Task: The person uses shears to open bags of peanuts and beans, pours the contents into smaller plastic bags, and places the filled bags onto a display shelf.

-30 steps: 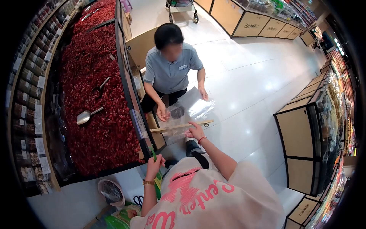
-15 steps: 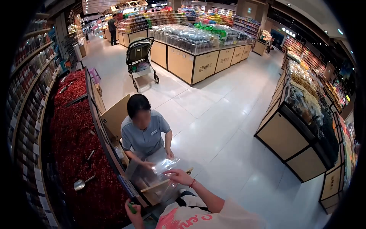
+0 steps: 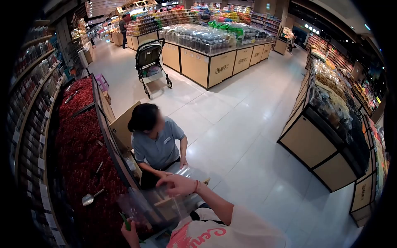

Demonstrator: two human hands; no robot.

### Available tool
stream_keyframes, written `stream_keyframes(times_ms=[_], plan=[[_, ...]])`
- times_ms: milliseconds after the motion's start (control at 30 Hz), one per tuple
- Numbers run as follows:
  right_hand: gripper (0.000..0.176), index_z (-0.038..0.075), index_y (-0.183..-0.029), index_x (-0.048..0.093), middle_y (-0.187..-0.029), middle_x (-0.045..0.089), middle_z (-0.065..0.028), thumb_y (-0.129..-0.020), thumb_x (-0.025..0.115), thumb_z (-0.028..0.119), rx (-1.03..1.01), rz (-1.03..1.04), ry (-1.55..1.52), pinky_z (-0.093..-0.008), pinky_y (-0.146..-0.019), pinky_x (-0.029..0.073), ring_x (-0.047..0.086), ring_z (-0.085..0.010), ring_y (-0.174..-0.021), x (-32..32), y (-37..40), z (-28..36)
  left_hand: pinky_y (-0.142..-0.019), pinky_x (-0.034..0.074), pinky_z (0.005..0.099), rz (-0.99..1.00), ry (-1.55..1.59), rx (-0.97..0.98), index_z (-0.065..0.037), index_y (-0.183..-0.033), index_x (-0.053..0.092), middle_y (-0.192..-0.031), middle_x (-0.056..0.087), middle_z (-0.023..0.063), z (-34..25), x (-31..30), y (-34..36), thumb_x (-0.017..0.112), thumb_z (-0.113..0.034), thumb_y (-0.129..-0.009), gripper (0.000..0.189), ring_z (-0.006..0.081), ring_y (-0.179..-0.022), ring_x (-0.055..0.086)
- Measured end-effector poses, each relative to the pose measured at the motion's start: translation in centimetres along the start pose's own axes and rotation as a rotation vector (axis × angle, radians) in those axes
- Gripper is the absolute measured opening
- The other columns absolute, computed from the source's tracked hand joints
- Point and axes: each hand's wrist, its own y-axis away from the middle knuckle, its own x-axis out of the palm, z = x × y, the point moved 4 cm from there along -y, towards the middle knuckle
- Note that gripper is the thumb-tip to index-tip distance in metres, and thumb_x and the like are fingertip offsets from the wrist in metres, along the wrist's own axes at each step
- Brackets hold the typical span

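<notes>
My right hand (image 3: 180, 186), with a red cord at the wrist, pinches a clear plastic bag (image 3: 142, 204) near its upper edge. The bag hangs down to the left, across the bin edge. At the lower left, my left hand (image 3: 130, 234) is closed around a slim green object (image 3: 126, 222) whose kind I cannot make out. That hand is beside the bag's lower part. Facing me, a person in a grey-blue shirt (image 3: 159, 142) holds more clear plastic sheets or bags (image 3: 185, 170) just beyond my right hand.
A long bin of dried red chilies (image 3: 78, 161) runs along the left, with a metal scoop (image 3: 89, 200) on top. Behind the person is an open cabinet door (image 3: 124, 126). A stroller (image 3: 149, 62) stands in the aisle; display counters (image 3: 314, 144) line the right.
My right hand has moved left and drawn the clear bag away from the person toward the chili bin. My left hand has shifted down and left. The person's head has turned right.
</notes>
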Motion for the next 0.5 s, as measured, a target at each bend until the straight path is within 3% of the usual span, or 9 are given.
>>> stream_keyframes(times_ms=[100, 233, 300, 367, 433, 500], plan=[[0.034, 0.004, -0.112, 0.048, -0.079, 0.063, -0.0041, -0.082, 0.061, 0.013, 0.062, -0.169, -0.031, -0.0227, -0.067, 0.046, 0.057, -0.0065, -0.07, -0.8, 0.1, -1.6, -0.07, 0.046, 0.028, -0.063, 0.102, 0.106, 0.005, -0.101, 0.055, -0.081, 0.061, 0.009, 0.8, -0.5, 1.0, 0.055, -0.006, -0.086, 0.019, 0.0131, -0.072, 0.059], [0.034, 0.003, -0.111, 0.05, -0.083, 0.065, -0.0051, -0.083, 0.061, 0.018, 0.103, -0.125, -0.153, -0.0248, -0.071, 0.047, 0.058, -0.0081, -0.073, 0.3, 0.8, -4.8, -0.068, 0.045, 0.0259, -0.034, 0.097, 0.111, 0.003, -0.088, 0.055, -0.075, 0.059, 0.0066, 1.6, -0.4, 1.5, 0.057, -0.004, -0.083, 0.009, 0.0127, -0.072, 0.059], [0.035, 0.003, -0.11, 0.053, -0.087, 0.065, -0.0057, -0.083, 0.061, 0.024, 0.189, 0.009, 0.026, -0.0274, -0.073, 0.048, 0.06, -0.011, -0.077, 1.8, 0.9, -6.4, -0.068, 0.044, 0.0256, -0.041, 0.063, 0.085, 0.002, -0.085, 0.055, -0.073, 0.059, 0.0056, 3.1, -0.3, 1.5, 0.058, -0.004, -0.082, 0.007, 0.0122, -0.072, 0.058], [0.035, 0.002, -0.107, 0.056, -0.086, 0.065, -0.0077, -0.083, 0.06, 0.027, 0.15, 0.007, 0.063, -0.0302, -0.072, 0.048, 0.062, -0.0158, -0.077, 3.0, 1.0, -7.4, -0.065, 0.043, 0.0248, -0.07, -0.048, 0.128, 0.001, -0.084, 0.056, -0.07, 0.058, 0.0043, 3.7, -0.2, 1.6, 0.06, -0.005, -0.081, 0.008, 0.0105, -0.068, 0.056], [0.029, 0.003, -0.098, 0.061, -0.076, 0.064, -0.0094, -0.078, 0.062, 0.024, 0.216, -0.006, 0.207, -0.0301, -0.065, 0.048, 0.062, -0.02, -0.068, 4.0, 1.0, -8.4, -0.061, 0.042, 0.0233, -0.038, 0.036, 0.094, 0.001, -0.081, 0.056, -0.067, 0.056, 0.0022, 3.5, 0.4, 1.9, 0.061, -0.006, -0.08, 0.008, 0.0084, -0.064, 0.052], [0.027, 0.004, -0.097, 0.062, -0.077, 0.062, -0.0106, -0.079, 0.06, 0.024, 0.105, -0.052, 0.232, -0.0307, -0.065, 0.047, 0.06, -0.0223, -0.069, 5.0, 1.3, -10.1, -0.058, 0.041, 0.0224, -0.027, 0.054, 0.098, 0.001, -0.079, 0.056, -0.067, 0.055, 0.0009, 3.6, 0.8, 1.9, 0.062, -0.005, -0.078, 0.008, 0.0076, -0.062, 0.05]])
